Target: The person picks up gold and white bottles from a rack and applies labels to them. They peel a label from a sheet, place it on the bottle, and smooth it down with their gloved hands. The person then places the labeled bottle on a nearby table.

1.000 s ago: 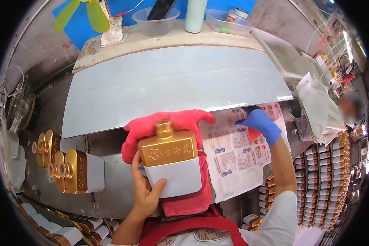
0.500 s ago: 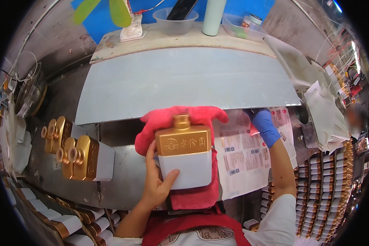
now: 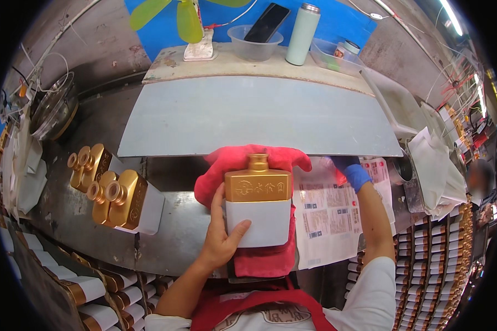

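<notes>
A flat-sided bottle (image 3: 258, 223) with a white lower body and a gold shoulder and neck rests tilted on a red cloth (image 3: 218, 168). My left hand (image 3: 222, 243) is closed around its left edge, thumb across the white front. The bottle's mouth points away from me. My right hand (image 3: 357, 174), in a blue glove, reaches under the near edge of a grey board (image 3: 259, 116); its fingers are hidden there. Just left of the glove shows a pinkish-red piece, too covered to name. Printed sheets (image 3: 328, 220) lie below that hand.
Several similar gold and white bottles (image 3: 152, 207) lie on the metal table at left. More fill racks (image 3: 431, 259) at lower right and lower left. Behind the board stand a green fan (image 3: 189, 22), a plastic bowl (image 3: 254, 47) holding a phone, and a flask (image 3: 303, 36).
The view has shifted, so the scene sits lower and farther right. My right hand has slid a little farther under the board. My left hand keeps its hold on the bottle.
</notes>
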Demonstrator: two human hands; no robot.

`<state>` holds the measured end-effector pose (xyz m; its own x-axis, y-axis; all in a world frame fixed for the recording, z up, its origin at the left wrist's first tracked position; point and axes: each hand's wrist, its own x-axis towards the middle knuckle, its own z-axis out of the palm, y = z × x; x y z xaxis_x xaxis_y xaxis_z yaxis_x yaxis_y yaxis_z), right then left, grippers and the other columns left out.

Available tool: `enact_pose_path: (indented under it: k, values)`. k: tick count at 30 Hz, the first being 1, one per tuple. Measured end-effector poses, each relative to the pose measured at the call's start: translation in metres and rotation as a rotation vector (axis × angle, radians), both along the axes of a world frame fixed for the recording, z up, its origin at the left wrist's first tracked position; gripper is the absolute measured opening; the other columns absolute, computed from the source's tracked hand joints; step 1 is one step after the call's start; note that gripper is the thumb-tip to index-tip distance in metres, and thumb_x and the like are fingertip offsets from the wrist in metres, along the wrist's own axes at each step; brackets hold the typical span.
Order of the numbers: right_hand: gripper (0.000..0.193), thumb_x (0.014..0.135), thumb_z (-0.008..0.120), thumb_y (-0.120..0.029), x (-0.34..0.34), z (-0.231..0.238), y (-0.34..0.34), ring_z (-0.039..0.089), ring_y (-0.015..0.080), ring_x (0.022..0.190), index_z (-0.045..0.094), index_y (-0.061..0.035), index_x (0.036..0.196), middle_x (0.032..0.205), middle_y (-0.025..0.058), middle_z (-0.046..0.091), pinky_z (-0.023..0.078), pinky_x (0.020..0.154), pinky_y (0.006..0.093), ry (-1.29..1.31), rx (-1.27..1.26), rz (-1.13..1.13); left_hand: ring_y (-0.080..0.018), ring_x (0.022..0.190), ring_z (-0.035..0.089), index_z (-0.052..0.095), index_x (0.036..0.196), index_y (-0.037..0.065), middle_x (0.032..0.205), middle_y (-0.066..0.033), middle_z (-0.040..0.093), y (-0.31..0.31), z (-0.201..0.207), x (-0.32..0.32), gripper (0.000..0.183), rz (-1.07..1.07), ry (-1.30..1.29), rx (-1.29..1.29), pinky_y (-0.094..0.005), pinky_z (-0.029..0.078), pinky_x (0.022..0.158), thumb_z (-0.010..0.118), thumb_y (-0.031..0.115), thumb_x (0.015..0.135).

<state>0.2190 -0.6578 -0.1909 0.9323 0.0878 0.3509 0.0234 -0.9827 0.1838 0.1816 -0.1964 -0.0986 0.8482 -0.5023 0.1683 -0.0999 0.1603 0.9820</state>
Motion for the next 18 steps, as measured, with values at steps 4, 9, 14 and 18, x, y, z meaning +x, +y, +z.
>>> enact_pose_path:
  k: [4, 9, 14, 18]
  values:
    - [0.024, 0.086, 0.058, -0.026, -0.056, 0.042, 0.059, 0.064, 0.0279, 0.078, 0.065, -0.0095, 0.103, 0.095, 0.0135, 0.067, 0.051, 0.069, 0.0402, -0.007, 0.251, -0.234, -0.0246, 0.128, 0.036, 0.006, 0.146, 0.001, 0.139, -0.0175, 0.034, 0.004, 0.0, -0.001, 0.078, -0.016, 0.04, -0.055, -0.0359, 0.03, 0.105, 0.057, 0.005, 0.088]
    - [0.012, 0.082, 0.066, -0.009, -0.113, 0.133, 0.151, 0.064, 0.0149, 0.07, 0.067, -0.0056, 0.093, 0.088, 0.0093, 0.068, 0.05, 0.062, 0.0275, -0.079, 0.795, -0.281, -0.0245, 0.123, 0.041, 0.018, 0.144, -0.001, 0.138, -0.016, 0.036, 0.008, 0.004, -0.009, 0.074, 0.217, -0.195, 0.217, -0.0361, 0.032, 0.104, 0.06, 0.002, 0.084]
    - [0.015, 0.079, 0.067, 0.004, -0.166, 0.197, 0.215, 0.063, 0.011, 0.079, 0.066, -0.0004, 0.093, 0.088, 0.0071, 0.066, 0.052, 0.07, 0.0248, -0.066, 1.585, -0.14, -0.0274, 0.121, 0.045, 0.034, 0.137, -0.003, 0.135, -0.0175, 0.041, -0.013, 0.042, -0.033, 0.075, 0.116, -0.49, 0.053, -0.0378, 0.037, 0.101, 0.073, 0.004, 0.073]
    - [0.014, 0.082, 0.068, -0.004, -0.223, 0.207, 0.239, 0.062, 0.0116, 0.08, 0.066, 0.0003, 0.095, 0.095, 0.0067, 0.065, 0.051, 0.073, 0.0258, -0.094, 1.538, -0.024, -0.0249, 0.115, 0.051, 0.046, 0.129, -0.001, 0.123, -0.0123, 0.054, -0.073, 0.049, -0.06, 0.062, -0.356, 0.258, -0.352, -0.0398, 0.04, 0.102, 0.072, -0.003, 0.073]
